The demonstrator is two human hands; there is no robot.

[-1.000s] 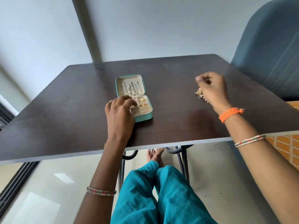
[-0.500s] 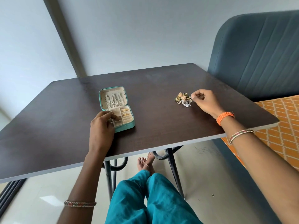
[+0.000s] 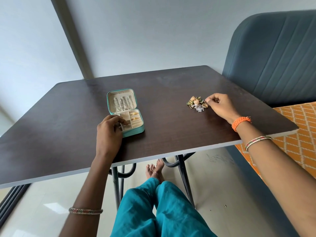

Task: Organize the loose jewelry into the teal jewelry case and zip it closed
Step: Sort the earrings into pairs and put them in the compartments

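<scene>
The teal jewelry case [image 3: 125,112] lies open on the dark counter [image 3: 171,130], lid tipped back, its cream lining showing. Silver chains [image 3: 122,103] hang in the lid; gold rings [image 3: 134,116] sit in the slotted rows of the base, just beyond the left fingers [image 3: 122,121].

The left hand [image 3: 109,134] rests at the case's near-left corner — fingers curled over the rim, their tips lying on the small divided compartments. Whether they pinch anything there cannot be told; the hand hides what is under it.

Well off to the right, the loose jewelry [image 3: 197,103] sits in a small heap on the counter: gold bell-shaped earrings, some green pieces, and a silver flower-shaped piece at the near edge. The right hand [image 3: 220,104] is just beside the heap — thumb and forefinger pressed together at the heap's right edge, pinching a small gold piece there, the other fingers curled in behind. The heap lies directly ahead of those fingertips and touching them.

An orange thread band [image 3: 241,123] wraps the right wrist, with a beaded bangle [image 3: 257,141] further up the forearm. A similar bangle [image 3: 85,210] circles the left forearm.
</scene>
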